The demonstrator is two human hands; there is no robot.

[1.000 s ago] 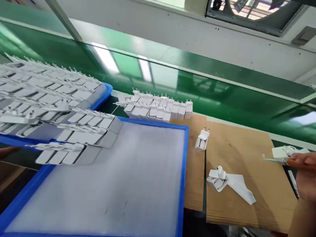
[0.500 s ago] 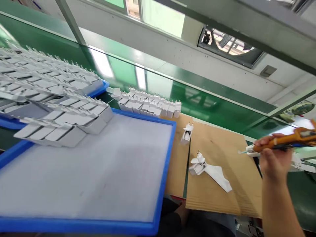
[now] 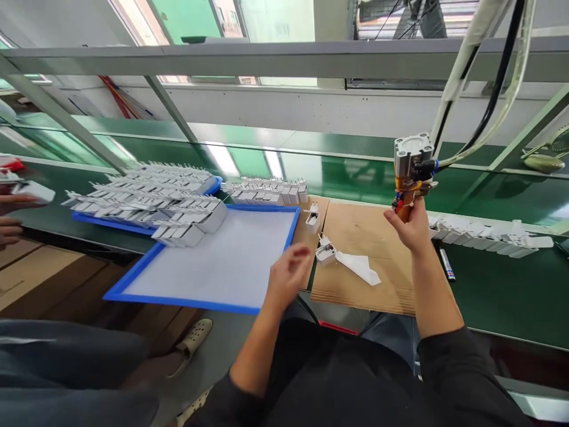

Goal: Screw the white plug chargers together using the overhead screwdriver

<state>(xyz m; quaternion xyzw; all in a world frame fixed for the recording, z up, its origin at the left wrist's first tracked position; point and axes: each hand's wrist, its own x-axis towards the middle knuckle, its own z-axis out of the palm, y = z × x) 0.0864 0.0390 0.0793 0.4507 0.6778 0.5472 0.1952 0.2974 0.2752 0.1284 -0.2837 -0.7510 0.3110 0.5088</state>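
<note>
My right hand (image 3: 412, 228) grips an orange pneumatic hand tool (image 3: 403, 188) topped by a metal cylinder, with hoses running upward. Its working tip is hidden behind the hand. Over the right edge of the blue-rimmed tray, my left hand (image 3: 291, 274) has loosely curled fingers, slightly blurred, with nothing visible in them. Just to its right, an open white plug-in charger housing (image 3: 326, 254) sits on the cardboard (image 3: 391, 284), touching a white paper piece (image 3: 359, 267). Another open charger housing (image 3: 312, 218) stands farther back.
The blue-rimmed tray (image 3: 208, 302) carries charger housings (image 3: 184, 231) at its far left. More housings stand in rows at the back (image 3: 267, 193) and right (image 3: 489, 237). A marker (image 3: 447, 264) lies at right. A co-worker's hand (image 3: 9, 222) holds a white piece at far left.
The view has swung and drawn back. My right hand has raised the orange tool from pointing left to upright above the cardboard. My left hand has come into view beside the near charger housing.
</note>
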